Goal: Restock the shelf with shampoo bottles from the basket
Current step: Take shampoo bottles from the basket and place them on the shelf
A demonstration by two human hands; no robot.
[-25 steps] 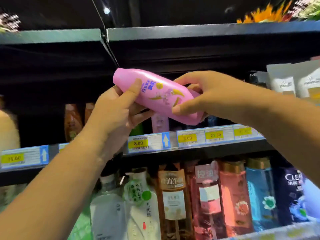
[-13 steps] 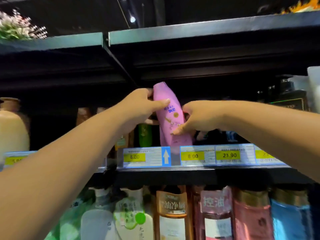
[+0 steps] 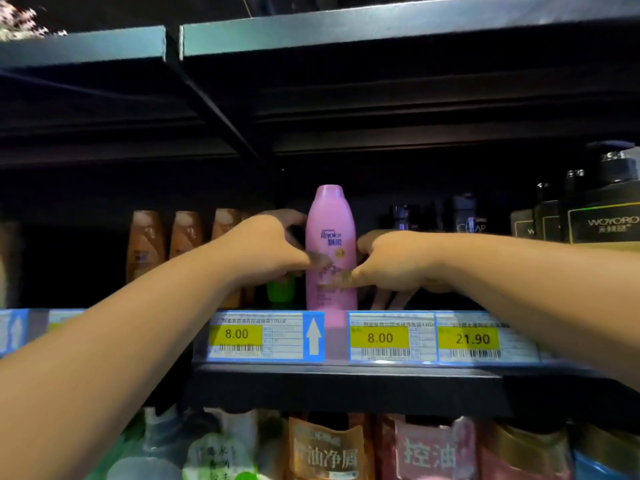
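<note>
A pink Rejoice shampoo bottle (image 3: pixel 330 223) stands upright at the front of the upper shelf (image 3: pixel 346 370), just behind the price strip. My left hand (image 3: pixel 266 247) grips its left side, thumb across the label and fingers reaching behind. My right hand (image 3: pixel 391 259) holds the right side, thumb tip on the lower label. Both fingertips are motion-blurred. The basket is out of view.
Orange-brown bottles (image 3: pixel 185 233) stand to the left on the same shelf, a green cap (image 3: pixel 280 289) is behind my left hand, and dark bottles and WOYORO boxes (image 3: pixel 604 223) are to the right. Price tags (image 3: pixel 379 337) line the edge. More bottles (image 3: pixel 325 452) fill the shelf below.
The pink bottle went from lying tilted in my hands in front of the shelf to standing upright on the shelf. Both hands followed it inward and lower on its body.
</note>
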